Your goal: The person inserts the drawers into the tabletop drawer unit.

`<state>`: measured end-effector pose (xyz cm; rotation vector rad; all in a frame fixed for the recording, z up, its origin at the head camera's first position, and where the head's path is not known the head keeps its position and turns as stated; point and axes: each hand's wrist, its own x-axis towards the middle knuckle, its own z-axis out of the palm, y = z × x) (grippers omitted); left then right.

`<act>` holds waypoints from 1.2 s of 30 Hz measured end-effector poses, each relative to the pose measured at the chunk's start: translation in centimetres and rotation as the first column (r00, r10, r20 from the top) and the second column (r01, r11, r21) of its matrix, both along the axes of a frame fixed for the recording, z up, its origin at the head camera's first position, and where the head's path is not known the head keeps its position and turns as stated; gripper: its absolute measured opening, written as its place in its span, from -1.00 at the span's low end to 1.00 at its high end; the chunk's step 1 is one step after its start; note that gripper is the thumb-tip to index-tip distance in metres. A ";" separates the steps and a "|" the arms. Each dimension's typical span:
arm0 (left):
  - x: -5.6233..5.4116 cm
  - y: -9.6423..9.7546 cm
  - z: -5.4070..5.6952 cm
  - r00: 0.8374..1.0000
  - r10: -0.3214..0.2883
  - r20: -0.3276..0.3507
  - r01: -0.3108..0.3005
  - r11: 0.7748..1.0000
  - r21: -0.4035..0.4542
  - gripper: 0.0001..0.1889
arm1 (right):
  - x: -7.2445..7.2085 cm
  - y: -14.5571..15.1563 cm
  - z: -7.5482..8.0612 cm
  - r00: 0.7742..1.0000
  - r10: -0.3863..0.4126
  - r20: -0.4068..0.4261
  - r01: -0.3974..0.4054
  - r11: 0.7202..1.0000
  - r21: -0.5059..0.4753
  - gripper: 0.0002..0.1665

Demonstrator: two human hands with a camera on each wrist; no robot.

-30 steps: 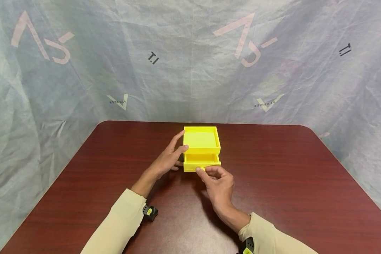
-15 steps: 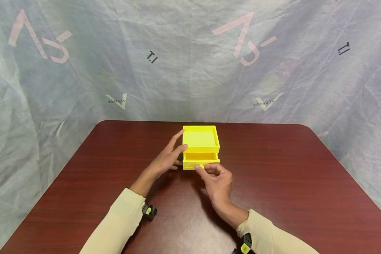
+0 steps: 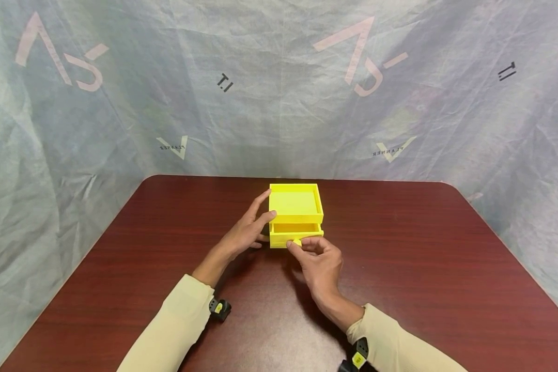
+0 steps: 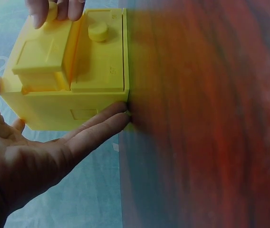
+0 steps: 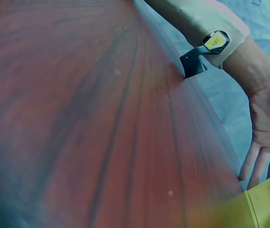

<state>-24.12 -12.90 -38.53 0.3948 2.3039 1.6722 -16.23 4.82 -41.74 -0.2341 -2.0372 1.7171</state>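
Observation:
A small yellow drawer box (image 3: 296,204) with a recessed top stands on the table. Its upper drawer (image 3: 279,239) is partly pulled out toward me, and its inside shows no contents. Thumb and fingers of my right hand (image 3: 323,266) pinch that drawer's round knob (image 3: 297,242). Against the box's left side lies my left hand (image 3: 242,236), fingers extended, thumb at the top's front corner. In the left wrist view the lower drawer (image 4: 97,64), with its own knob (image 4: 98,32), sits closed nearest the table. Only the box's edge shows in the right wrist view.
The dark red wood-grain table (image 3: 423,258) stretches out on both sides of the box. A grey printed cloth (image 3: 279,103) hangs behind and beside it. Each wrist carries a black camera mount, such as the left one (image 3: 220,309).
The upper drawer has slid slightly back into the box, with the right hand moving along at its knob. My left hand stays against the side.

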 end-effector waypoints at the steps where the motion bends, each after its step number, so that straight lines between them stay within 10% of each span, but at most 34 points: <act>1: 0.0 0.0 0.0 1.000 0.000 -0.002 0.000 1.000 0.000 -0.34 | 0.0 0.0 0.0 1.000 0.001 0.000 -0.001 1.000 -0.002 -0.72; 36: 0.0 0.0 0.0 1.000 0.000 -0.013 0.000 1.000 0.002 -0.32 | -1.3 -0.3 0.1 1.000 -0.010 0.010 0.010 1.000 0.011 -0.72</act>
